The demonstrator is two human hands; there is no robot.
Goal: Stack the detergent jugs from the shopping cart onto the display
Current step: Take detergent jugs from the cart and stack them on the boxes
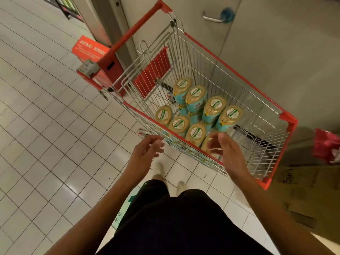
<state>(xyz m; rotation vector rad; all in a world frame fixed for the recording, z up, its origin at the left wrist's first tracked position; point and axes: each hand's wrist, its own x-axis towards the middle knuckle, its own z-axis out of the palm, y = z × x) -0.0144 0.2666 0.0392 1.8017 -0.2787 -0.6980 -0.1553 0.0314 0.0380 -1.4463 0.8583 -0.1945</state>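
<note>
A red-rimmed wire shopping cart (230, 67) stands in front of me. Several teal detergent jugs with tan tops (196, 96) stand upright inside it, packed at its near-left end. My left hand (147, 150) hovers with loosely spread fingers just outside the cart's near rim, holding nothing. My right hand (223, 146) reaches over the rim, fingers relaxed, just above the nearest jug (207, 142), which it partly hides. No display is in view.
A grey door with a metal handle (213, 18) is behind the cart. An orange-red box (90, 48) sits on the floor at the left. Brown cardboard boxes (309, 190) and a red bag (327, 144) stand at the right. White tiled floor spreads to the left.
</note>
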